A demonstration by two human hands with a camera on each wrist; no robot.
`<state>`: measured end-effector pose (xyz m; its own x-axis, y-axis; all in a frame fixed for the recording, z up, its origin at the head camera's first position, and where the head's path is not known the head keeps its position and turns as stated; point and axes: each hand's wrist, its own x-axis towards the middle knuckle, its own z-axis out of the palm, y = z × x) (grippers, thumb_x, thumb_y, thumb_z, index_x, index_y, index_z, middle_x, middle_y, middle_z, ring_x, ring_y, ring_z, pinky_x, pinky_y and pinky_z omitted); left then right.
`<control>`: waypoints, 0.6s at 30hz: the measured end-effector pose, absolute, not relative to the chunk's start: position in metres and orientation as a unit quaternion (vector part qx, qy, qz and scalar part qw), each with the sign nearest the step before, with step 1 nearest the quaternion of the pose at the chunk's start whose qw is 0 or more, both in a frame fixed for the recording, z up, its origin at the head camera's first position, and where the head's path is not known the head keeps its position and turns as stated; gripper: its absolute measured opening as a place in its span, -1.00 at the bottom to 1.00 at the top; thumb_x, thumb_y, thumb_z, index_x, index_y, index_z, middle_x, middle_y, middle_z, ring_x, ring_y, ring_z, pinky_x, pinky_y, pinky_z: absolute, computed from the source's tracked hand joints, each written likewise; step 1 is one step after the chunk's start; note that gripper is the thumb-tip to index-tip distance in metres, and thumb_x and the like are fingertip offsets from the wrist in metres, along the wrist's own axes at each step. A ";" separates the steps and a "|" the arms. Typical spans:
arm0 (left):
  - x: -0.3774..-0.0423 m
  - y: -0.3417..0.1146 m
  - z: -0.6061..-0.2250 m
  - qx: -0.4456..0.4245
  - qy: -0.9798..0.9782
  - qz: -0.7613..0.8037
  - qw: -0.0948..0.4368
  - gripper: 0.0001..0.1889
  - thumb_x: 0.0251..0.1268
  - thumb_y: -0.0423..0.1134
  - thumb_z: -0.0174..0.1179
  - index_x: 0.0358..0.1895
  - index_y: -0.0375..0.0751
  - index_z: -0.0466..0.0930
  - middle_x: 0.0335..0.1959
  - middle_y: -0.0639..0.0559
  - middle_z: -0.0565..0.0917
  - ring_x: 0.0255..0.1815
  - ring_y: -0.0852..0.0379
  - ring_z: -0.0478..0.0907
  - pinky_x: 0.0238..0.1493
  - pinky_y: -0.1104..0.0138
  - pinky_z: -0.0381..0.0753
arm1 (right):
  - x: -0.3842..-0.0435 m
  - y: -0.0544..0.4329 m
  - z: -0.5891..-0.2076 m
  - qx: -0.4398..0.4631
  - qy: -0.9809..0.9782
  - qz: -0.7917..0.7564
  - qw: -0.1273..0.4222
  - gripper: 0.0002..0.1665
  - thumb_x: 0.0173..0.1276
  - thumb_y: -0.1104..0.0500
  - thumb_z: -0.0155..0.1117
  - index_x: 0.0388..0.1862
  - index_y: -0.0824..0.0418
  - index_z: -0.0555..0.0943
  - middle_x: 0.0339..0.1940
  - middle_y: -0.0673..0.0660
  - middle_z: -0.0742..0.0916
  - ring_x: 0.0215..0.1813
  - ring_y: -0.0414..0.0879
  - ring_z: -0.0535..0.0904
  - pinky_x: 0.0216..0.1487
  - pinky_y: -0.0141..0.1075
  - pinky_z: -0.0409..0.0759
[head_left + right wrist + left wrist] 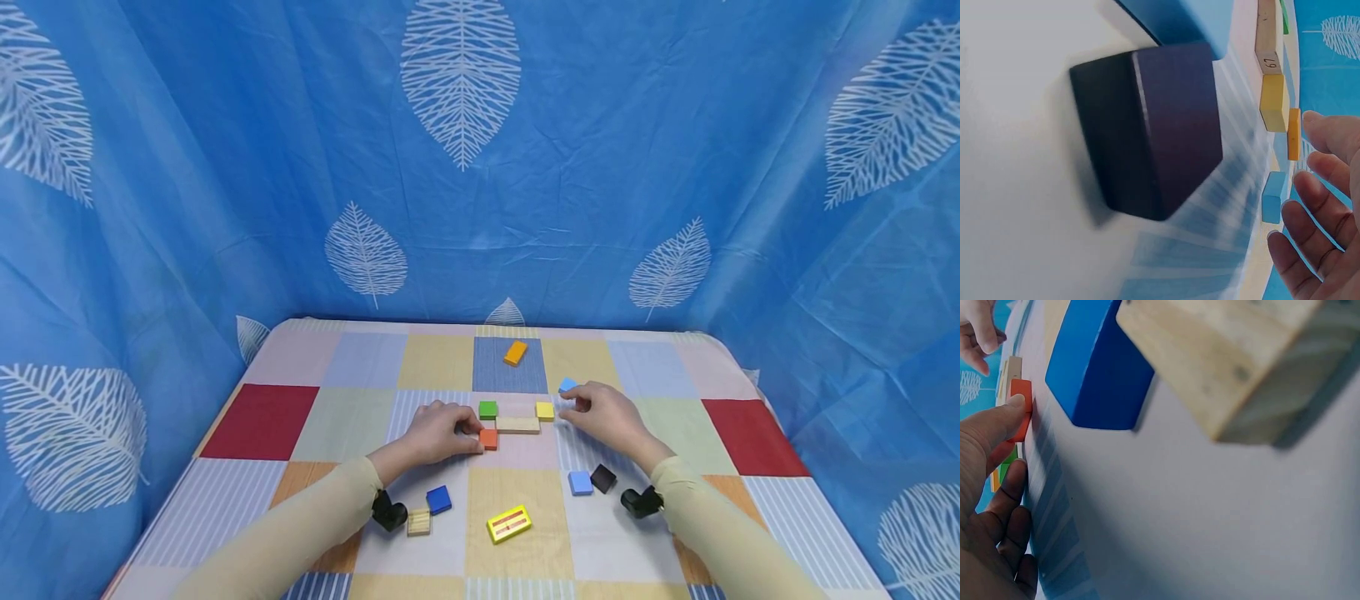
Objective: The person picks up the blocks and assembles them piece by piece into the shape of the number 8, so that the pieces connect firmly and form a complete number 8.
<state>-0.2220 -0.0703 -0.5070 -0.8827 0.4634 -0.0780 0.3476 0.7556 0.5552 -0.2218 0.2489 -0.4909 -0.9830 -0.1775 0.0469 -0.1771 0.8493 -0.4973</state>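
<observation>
My left hand [442,432] pinches a small orange-red block [489,439] between thumb and finger, at the near left end of a plain wooden plank block [517,426]. Beyond that plank's left end sits a green block [487,410], and a yellow block [544,411] lies at its far right end. Over the cloth just right of the yellow block is my right hand [606,414]. Its fingers are loosely bent and hold nothing in the right wrist view, apart from a light blue block [1274,197]. That same block shows partly behind the fingers in the head view.
An orange block [515,353] lies at the back. Nearer are a dark blue block [438,499], a ridged wooden block [419,522], a yellow block with red markings [509,524], another light blue block [580,482] and a black block [603,478]. Blue curtains [525,208] surround the patchwork-covered table.
</observation>
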 end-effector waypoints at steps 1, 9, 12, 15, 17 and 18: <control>-0.222 -0.070 -0.507 0.218 0.931 0.273 0.106 -0.77 0.21 0.07 0.47 -0.13 0.17 0.72 -0.33 0.38 0.59 -0.16 0.17 0.38 0.05 0.08 0.24 | -0.221 0.249 -0.490 -0.090 0.961 -0.261 -0.001 -0.58 0.29 -0.03 0.51 0.07 0.10 0.77 -0.40 -0.04 0.59 -0.33 -0.09 0.46 -0.31 -0.19 0.43; -0.222 -0.070 -0.506 0.217 0.931 0.274 0.108 -0.77 0.21 0.06 0.47 -0.13 0.17 0.71 -0.32 0.37 0.60 -0.16 0.17 0.39 0.06 0.07 0.23 | -0.218 0.253 -0.486 -0.078 0.961 -0.265 -0.003 -0.56 0.29 -0.05 0.51 0.09 0.09 0.76 -0.36 -0.04 0.61 -0.29 -0.08 0.48 -0.25 -0.18 0.47; -0.221 -0.071 -0.506 0.220 0.930 0.274 0.105 -0.77 0.21 0.05 0.48 -0.14 0.15 0.72 -0.32 0.36 0.61 -0.16 0.16 0.39 0.05 0.07 0.24 | -0.217 0.256 -0.485 -0.084 0.960 -0.269 -0.007 -0.57 0.29 -0.05 0.51 0.09 0.08 0.76 -0.36 -0.05 0.61 -0.28 -0.08 0.47 -0.25 -0.18 0.47; -0.221 -0.070 -0.506 0.220 0.931 0.273 0.105 -0.77 0.21 0.06 0.48 -0.14 0.15 0.72 -0.32 0.37 0.61 -0.16 0.17 0.39 0.05 0.07 0.24 | -0.215 0.258 -0.484 -0.086 0.959 -0.268 -0.007 -0.56 0.29 -0.06 0.51 0.10 0.08 0.76 -0.35 -0.05 0.62 -0.27 -0.08 0.48 -0.22 -0.17 0.48; -0.222 -0.070 -0.506 0.218 0.931 0.274 0.105 -0.77 0.21 0.06 0.48 -0.14 0.16 0.72 -0.32 0.37 0.60 -0.15 0.17 0.39 0.05 0.08 0.24 | -0.214 0.259 -0.483 -0.085 0.960 -0.267 -0.005 -0.55 0.30 -0.07 0.50 0.11 0.08 0.75 -0.34 -0.06 0.62 -0.25 -0.07 0.48 -0.19 -0.15 0.49; -0.222 -0.070 -0.507 0.217 0.931 0.273 0.106 -0.77 0.21 0.06 0.48 -0.14 0.16 0.72 -0.33 0.37 0.60 -0.15 0.17 0.39 0.05 0.08 0.23 | -0.213 0.259 -0.483 -0.083 0.960 -0.267 -0.003 -0.55 0.30 -0.07 0.50 0.11 0.08 0.75 -0.33 -0.06 0.63 -0.24 -0.07 0.48 -0.17 -0.15 0.50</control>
<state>-0.2218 -0.0700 -0.5067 -0.8833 0.4623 -0.0785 0.3466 0.7564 0.5548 -0.2131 0.2592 -0.4827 -0.9861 -0.1582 0.0512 -0.1620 0.8435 -0.5121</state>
